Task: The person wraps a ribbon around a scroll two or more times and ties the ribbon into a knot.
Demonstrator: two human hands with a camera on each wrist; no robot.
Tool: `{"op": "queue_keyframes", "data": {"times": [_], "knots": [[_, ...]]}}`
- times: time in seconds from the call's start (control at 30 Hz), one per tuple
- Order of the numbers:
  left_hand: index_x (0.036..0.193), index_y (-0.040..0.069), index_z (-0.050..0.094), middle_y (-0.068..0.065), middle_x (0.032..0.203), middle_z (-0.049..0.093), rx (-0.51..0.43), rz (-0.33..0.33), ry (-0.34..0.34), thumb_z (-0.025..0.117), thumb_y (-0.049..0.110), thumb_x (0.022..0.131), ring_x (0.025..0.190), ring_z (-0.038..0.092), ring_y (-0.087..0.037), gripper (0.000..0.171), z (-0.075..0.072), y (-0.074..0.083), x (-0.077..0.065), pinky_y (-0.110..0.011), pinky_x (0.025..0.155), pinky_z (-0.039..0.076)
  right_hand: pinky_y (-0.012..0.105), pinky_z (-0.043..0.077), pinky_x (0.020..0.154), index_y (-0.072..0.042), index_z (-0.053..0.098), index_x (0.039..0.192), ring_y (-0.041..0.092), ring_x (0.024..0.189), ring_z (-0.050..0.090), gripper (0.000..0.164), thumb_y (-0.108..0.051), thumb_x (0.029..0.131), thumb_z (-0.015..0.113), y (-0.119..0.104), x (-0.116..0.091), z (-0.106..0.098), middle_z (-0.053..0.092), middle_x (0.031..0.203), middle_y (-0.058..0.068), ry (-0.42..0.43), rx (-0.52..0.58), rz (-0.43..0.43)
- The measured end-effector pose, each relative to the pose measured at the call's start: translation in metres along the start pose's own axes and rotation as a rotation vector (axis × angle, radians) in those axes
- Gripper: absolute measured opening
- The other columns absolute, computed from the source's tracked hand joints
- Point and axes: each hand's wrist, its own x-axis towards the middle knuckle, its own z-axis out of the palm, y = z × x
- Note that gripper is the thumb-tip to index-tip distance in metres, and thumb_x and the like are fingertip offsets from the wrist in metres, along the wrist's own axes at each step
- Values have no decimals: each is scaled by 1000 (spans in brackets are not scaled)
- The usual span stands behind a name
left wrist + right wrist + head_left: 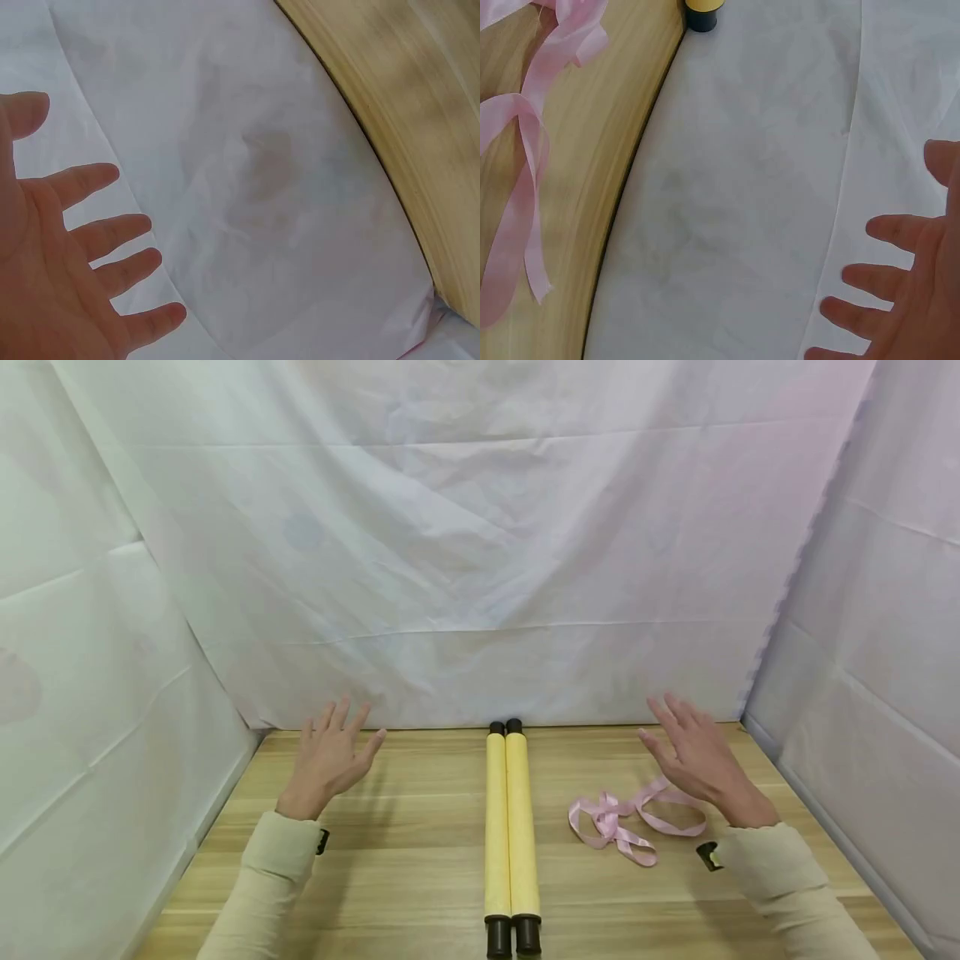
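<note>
Two yellow scrolls with black end knobs, the left scroll (pixel 497 827) and the right scroll (pixel 522 827), lie side by side down the middle of the table. A loose pink ribbon (pixel 606 817) lies in loops to their right. My left hand (pixel 330 764) is raised over the table left of the scrolls, fingers spread and holding nothing. Over the right side, my right hand (pixel 697 756) hovers with fingers extended, overlapping part of the ribbon in the head view. In the right wrist view, a black scroll knob (pixel 701 20) shows at the table's far edge.
The wood-grain table (pixel 420 860) ends at a hanging white cloth (pixel 465 568) at the back. More white cloth hangs at the left side (pixel 97 693) and the right side (pixel 877 635).
</note>
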Motion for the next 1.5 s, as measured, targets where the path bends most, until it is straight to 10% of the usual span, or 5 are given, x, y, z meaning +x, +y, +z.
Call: {"op": "queue_keyframes", "data": {"times": [0.6, 0.9, 1.5], "knots": [[142, 6, 42, -26, 143, 42, -47, 66, 62, 40, 48, 97, 130, 33, -42, 62, 22, 20, -4, -65, 101, 30, 61, 43, 92, 8, 58, 120, 45, 113, 51, 40, -7, 83, 66, 3, -16, 40, 60, 120, 26, -431, 219, -43], [136, 3, 50, -23, 136, 51, -134, 104, 97, 47, 43, 96, 124, 44, -39, 57, 39, 48, -4, -59, 98, 39, 59, 47, 86, 10, 62, 112, 41, 103, 57, 34, 8, 78, 61, -2, -23, 64, 64, 110, 25, -429, 263, -60], [134, 6, 53, -21, 131, 56, -259, 160, 68, 48, 43, 95, 120, 48, -37, 54, 71, 92, -4, -57, 96, 42, 49, 42, 69, -17, 62, 75, 15, 70, 48, 10, -14, 82, 68, 0, -28, 81, 56, 74, -4, -446, 111, 134]]}}
